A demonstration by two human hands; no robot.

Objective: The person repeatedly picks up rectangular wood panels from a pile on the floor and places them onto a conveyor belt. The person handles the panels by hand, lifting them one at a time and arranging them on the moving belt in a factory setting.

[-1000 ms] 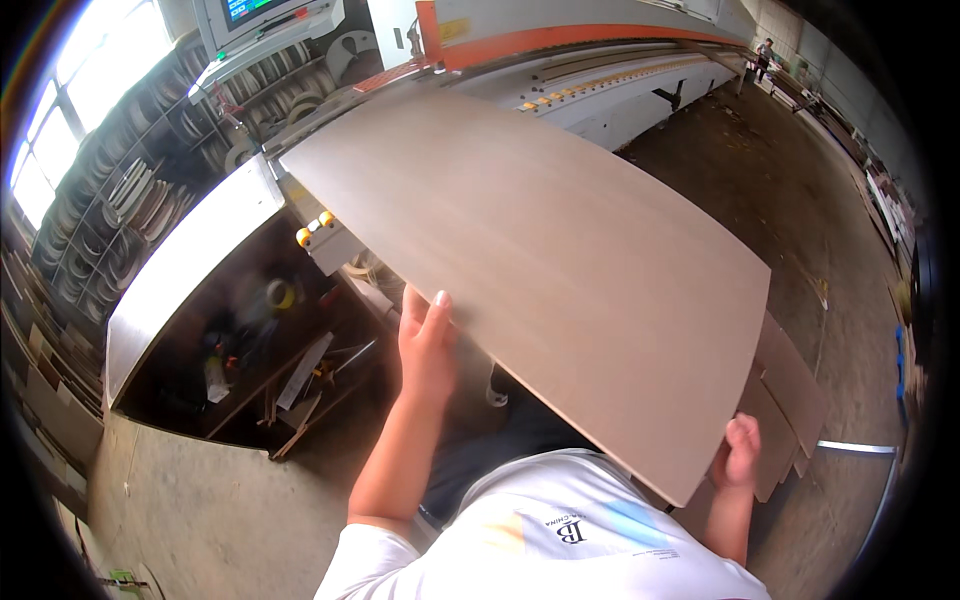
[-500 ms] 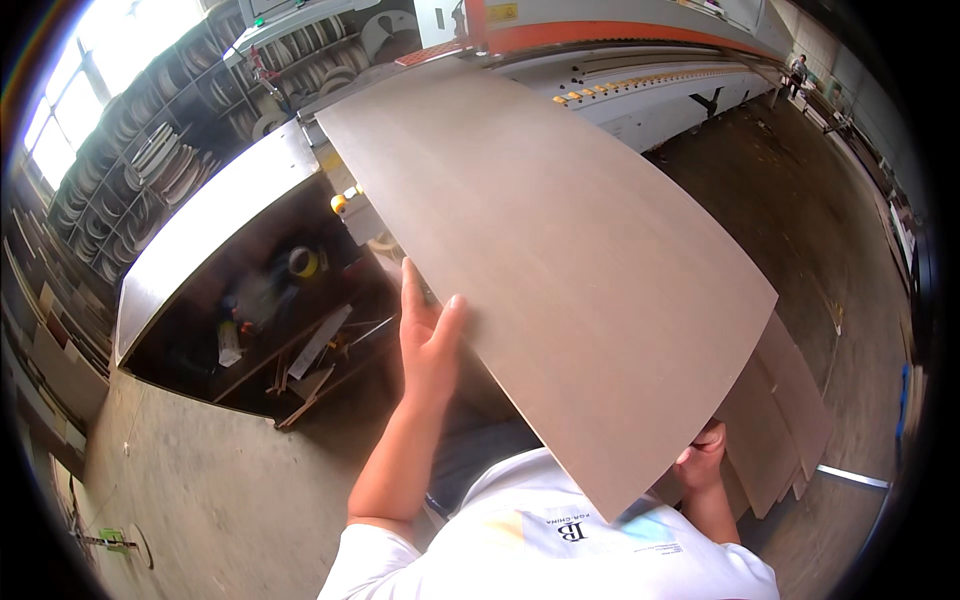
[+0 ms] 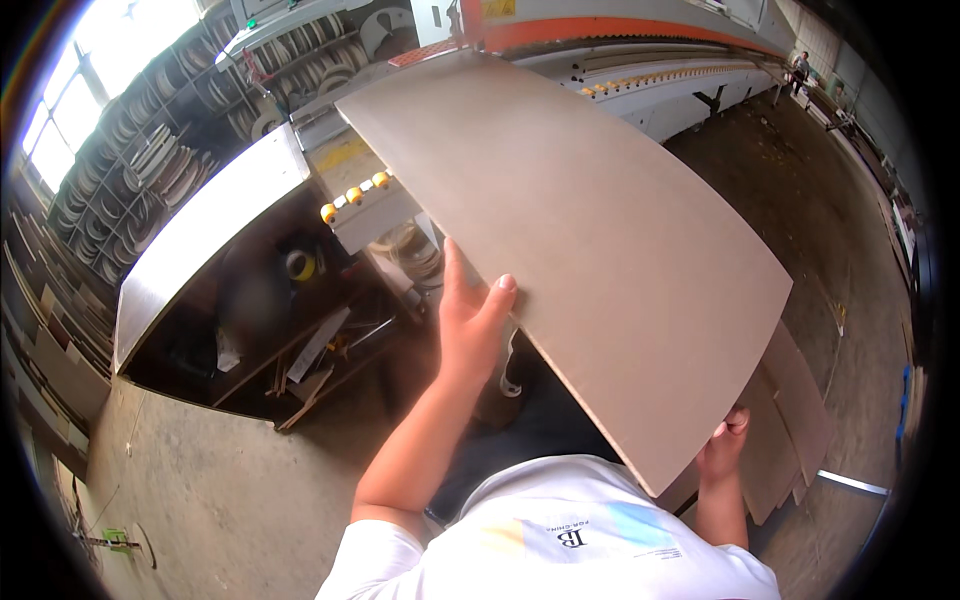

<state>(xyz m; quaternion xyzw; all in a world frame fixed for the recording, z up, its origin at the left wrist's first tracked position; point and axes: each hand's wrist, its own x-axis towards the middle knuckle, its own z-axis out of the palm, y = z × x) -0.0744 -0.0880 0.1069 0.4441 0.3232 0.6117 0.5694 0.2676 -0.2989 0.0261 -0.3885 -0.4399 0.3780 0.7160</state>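
Observation:
A large flat beige-brown board (image 3: 580,250) stretches from near my chest up to the long machine (image 3: 620,32). My left hand (image 3: 474,318) grips its left edge, with the thumb on top and the other fingers mostly under the board. At the near right edge, my right hand (image 3: 724,440) holds the board with curled fingers, partly hidden by it. The far end of the board lies over the machine's front, beside a short row of yellow rollers (image 3: 355,196).
On the left stands a silver-topped cabinet (image 3: 215,235) with tape and offcuts on its dark shelves. Racks of edge-banding coils (image 3: 165,170) line the wall behind. More boards (image 3: 775,425) are stacked at the right, and a distant person (image 3: 800,72) stands far right.
The board has shifted to the right with both my hands on it. More of the yellow rollers and the coil below them now show on its left.

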